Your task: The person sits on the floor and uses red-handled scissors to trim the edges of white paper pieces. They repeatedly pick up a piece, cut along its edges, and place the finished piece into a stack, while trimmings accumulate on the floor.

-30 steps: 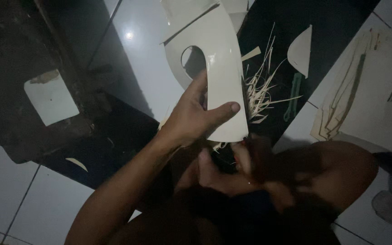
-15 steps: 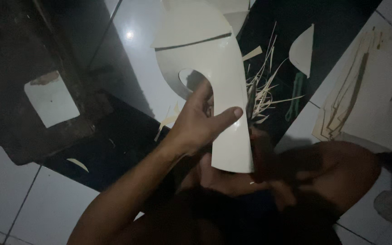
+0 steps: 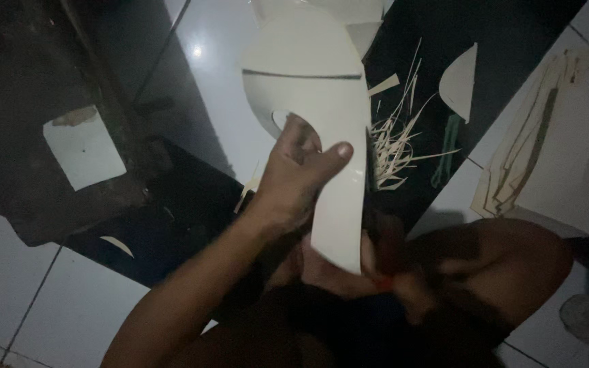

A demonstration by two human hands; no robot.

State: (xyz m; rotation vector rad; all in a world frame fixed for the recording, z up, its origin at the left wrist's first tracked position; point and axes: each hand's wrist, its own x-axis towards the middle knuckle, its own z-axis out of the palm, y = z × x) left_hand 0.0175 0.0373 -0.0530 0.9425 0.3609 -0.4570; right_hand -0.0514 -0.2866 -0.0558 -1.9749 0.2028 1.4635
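Observation:
My left hand (image 3: 301, 178) grips a white curved sheet piece (image 3: 322, 88) with the thumb across its front. The piece has a rounded top, a dark line across it and a narrow lower end pointing down toward my lap. A hole in it shows just above my fingers. My right hand (image 3: 376, 262) sits in deep shadow at the sheet's lower end, fingers curled. A small red spot (image 3: 384, 281) shows by it. What that hand holds is too dark to make out.
Thin pale shavings (image 3: 393, 150) lie on the black floor tile behind the sheet. Near them are a white teardrop offcut (image 3: 459, 78) and a green item (image 3: 444, 150). A large cut white board (image 3: 567, 157) lies right, and a square white piece (image 3: 83, 150) lies left.
The white sheet has turned more upright and slid down, so its narrow end now reaches my right hand. My left hand has shifted its grip toward the hole.

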